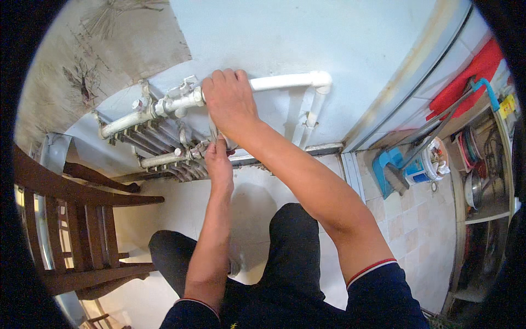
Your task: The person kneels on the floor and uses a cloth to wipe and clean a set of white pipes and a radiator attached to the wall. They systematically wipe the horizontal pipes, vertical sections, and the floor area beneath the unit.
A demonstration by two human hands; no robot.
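My right hand [230, 98] is wrapped over the upper white pipe [283, 82], its fingertips over the top side. Left of it are a pipe fitting [191, 100] and a valve handle [189, 81]. Below, my left hand [220, 158] pinches a thin greyish strip-like piece [213, 130] between thumb and fingers. This piece runs up towards my right palm, where its upper end is hidden. Just left of my left hand is the lower pipe's valve [199, 149]. Both pipes join a finned metal radiator [144, 137] against the wall.
A dark wooden chair [94, 234] stands close on my left. The white pipe bends down at an elbow [322, 79] on the right. Beyond a door frame are a blue dustpan [382, 168], a broom [396, 179], a white bucket of rubbish [423, 168] and a shelf unit [487, 218].
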